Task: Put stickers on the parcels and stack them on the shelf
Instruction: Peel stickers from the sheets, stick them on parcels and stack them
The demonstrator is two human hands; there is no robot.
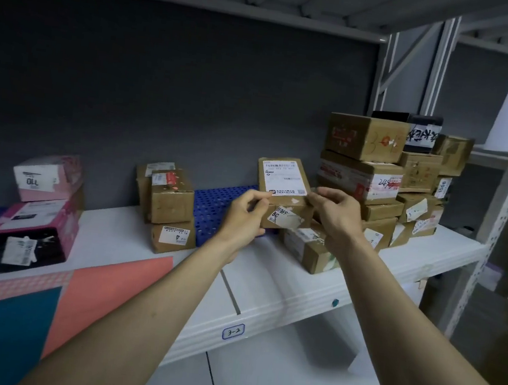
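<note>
A small brown cardboard parcel [282, 192] with a white shipping label on top is held above the white shelf [268, 276]. My left hand [245, 216] grips its left end, fingers curled round the corner. My right hand [337, 216] grips its right end from the other side. A white sticker [284, 217] with dark print sits on the parcel's front face between my hands. Just below and behind it lies another brown parcel [309, 252] on the shelf.
A tall stack of brown parcels [375, 171] fills the shelf's right end. Two brown boxes [170, 205] stand mid-shelf beside a blue perforated tray [213, 206]. Pink boxes [39, 199] sit at the left. A metal upright [505, 202] borders the right.
</note>
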